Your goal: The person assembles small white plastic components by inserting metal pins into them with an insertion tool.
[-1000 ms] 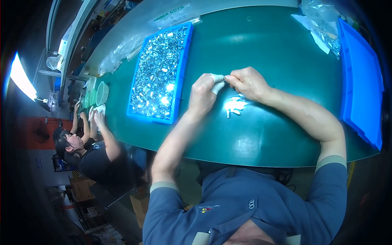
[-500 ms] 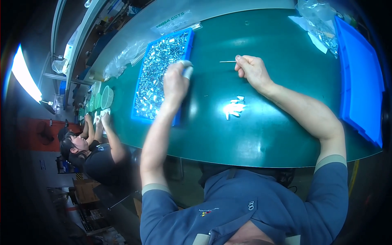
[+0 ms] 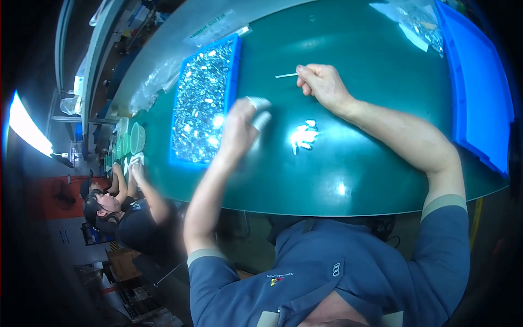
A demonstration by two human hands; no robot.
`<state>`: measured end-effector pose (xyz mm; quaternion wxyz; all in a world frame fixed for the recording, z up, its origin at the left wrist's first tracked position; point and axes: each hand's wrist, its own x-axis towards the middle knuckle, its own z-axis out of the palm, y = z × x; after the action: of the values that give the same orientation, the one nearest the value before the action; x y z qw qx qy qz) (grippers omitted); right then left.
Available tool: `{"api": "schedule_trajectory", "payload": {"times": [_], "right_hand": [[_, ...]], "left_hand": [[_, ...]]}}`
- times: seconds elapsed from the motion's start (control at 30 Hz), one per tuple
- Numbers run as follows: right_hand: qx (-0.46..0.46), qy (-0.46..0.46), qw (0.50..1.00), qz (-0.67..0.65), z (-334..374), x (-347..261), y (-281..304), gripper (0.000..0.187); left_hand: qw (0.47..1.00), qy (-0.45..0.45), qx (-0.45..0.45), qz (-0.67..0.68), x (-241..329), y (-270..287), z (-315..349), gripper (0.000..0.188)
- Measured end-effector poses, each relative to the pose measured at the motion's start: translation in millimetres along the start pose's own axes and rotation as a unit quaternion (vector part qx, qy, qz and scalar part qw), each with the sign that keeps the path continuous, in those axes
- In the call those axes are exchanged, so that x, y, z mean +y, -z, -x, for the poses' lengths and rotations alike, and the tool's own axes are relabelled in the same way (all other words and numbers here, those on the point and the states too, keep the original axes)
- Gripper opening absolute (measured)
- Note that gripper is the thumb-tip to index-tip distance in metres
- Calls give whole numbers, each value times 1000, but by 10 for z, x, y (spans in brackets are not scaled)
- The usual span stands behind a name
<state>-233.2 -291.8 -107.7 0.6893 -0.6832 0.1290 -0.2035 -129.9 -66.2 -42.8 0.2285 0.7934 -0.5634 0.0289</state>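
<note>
My right hand (image 3: 322,86) pinches a thin, straight pale rod (image 3: 286,76) between thumb and fingertips, and the rod points left over the green table. My left hand (image 3: 242,126) is just off the right side of a blue tray (image 3: 235,71) full of small shiny metal parts (image 3: 201,103). White covers sit on its thumb and a finger; these are apart, slightly blurred, with nothing visible between them. Between and nearer than my hands, a small pile of shiny metal pieces (image 3: 304,136) lies on the table.
An upturned or tilted blue tray (image 3: 479,92) stands at the table's right edge. Beside it at the far right lies a clear bag of parts (image 3: 422,30). Plastic bags (image 3: 152,90) lie beyond the full tray. Left, a co-worker (image 3: 125,215) works near green bowls (image 3: 137,138).
My left hand has left its place over the tray's parts and moved right, toward the small pile. My right hand keeps its pinch on the rod. The whole view has shifted slightly.
</note>
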Motion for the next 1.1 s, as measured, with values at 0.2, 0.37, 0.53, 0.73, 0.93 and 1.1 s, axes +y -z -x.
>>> {"api": "schedule_trajectory", "payload": {"times": [0.2, 0.37, 0.53, 0.73, 0.93, 1.1], "right_hand": [[-2, 7, 1000, 22, 0, -36, -3, 44], [-6, 0, 1000, 19, 34, -47, -24, 44], [-23, 1, 999, 25, 55, -66, -37, 42], [-102, 12, 993, 54, 95, -119, -48, 37], [-159, 35, 984, 76, 144, -112, -96, 33], [-189, 21, 975, 118, 215, -220, -105, 31]], "left_hand": [[995, -6, -71, 71, 473, -171, 425, 34], [998, -1, -47, 35, 435, -207, 513, 34], [999, 43, 8, 2, 389, -227, 590, 33], [998, 53, 19, 31, 399, -342, 565, 25], [965, 140, 163, 148, 120, -403, 452, 19], [950, 173, 175, 193, 78, -443, 446, 16]]}}
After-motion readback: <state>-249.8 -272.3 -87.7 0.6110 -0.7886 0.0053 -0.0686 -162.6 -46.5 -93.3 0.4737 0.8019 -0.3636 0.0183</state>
